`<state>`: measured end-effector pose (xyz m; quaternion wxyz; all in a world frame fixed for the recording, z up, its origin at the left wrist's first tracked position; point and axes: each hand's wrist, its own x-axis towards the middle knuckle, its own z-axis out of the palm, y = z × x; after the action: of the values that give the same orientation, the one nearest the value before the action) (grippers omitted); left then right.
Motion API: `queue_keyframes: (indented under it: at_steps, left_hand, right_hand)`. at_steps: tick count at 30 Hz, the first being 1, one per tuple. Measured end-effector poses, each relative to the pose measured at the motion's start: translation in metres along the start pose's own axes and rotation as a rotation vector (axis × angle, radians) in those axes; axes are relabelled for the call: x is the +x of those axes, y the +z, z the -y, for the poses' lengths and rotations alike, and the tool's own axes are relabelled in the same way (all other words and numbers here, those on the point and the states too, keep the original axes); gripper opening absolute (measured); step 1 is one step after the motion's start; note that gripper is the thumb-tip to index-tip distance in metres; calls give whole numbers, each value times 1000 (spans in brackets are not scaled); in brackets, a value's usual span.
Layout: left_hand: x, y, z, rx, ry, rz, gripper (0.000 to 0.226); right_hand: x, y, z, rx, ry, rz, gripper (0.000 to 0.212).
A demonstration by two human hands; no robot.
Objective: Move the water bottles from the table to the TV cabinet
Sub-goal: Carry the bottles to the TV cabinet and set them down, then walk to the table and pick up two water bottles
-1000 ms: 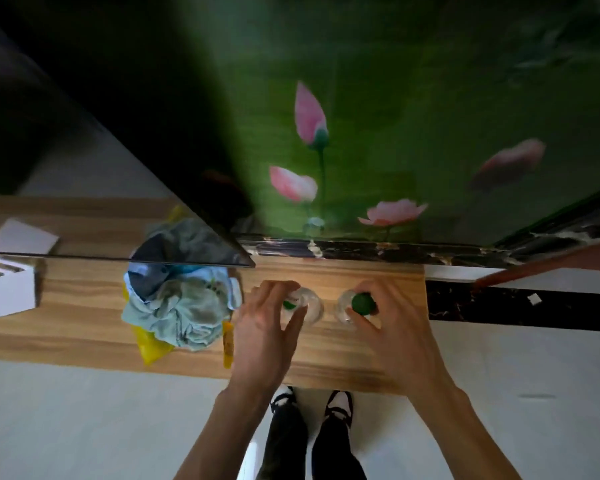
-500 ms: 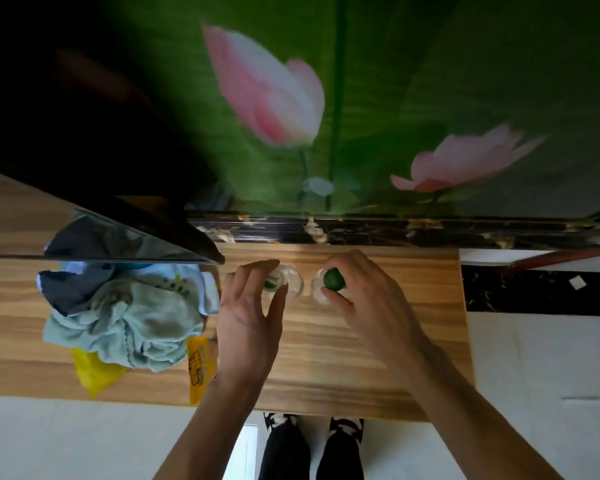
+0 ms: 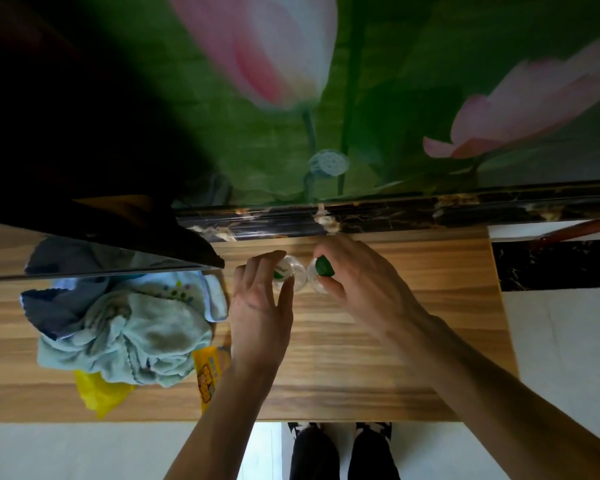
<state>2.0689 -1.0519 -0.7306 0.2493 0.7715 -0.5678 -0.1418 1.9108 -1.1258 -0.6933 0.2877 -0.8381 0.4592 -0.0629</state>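
On the wood cabinet (image 3: 378, 375), far back by the dark marble edge (image 3: 395, 216), two clear bottles stand side by side, almost touching. We look down on their tops. The left hand (image 3: 260, 313) curls around the left bottle (image 3: 286, 270): thumb on the near side, fingers on the far left side, only partly closed. The right hand (image 3: 364, 282) pinches the right bottle (image 3: 321, 271) near its green cap (image 3: 324, 266), thumb near, fingers far. Left of the hands lies a pile of cloths (image 3: 125, 327) on yellow bags (image 3: 101, 393). A dark TV (image 3: 84, 168) hangs over that side. Pink flowers (image 3: 267, 46) fill the wall.
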Motion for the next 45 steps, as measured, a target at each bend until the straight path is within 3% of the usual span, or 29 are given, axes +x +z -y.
queue_keyframes:
  at_steps: [9,16,21,30,38,45]
  left_hand:
    - [-3,-2,-3,-24,-37,36,46]
    - [-14,-16,-10,-49,-47,62,63]
    - [-30,-47,-21,-48,-34,83,61]
    - [-77,-187,-91,-56,-16,18,62]
    - [-144,-340,-151,40,-12,-242,64]
    - [-231,-494,-147,126,-130,-500,72]
  right_hand:
    - [1,-5,3,24,63,15,24]
    - [-10,-10,9,1,104,9,55]
    - [-38,-29,21,-32,73,-60,62]
    - [-117,-151,94,-138,-46,-73,73]
    - [-179,-262,203,-184,-239,-113,81]
    - [-198,-317,337,-69,-547,-231,80]
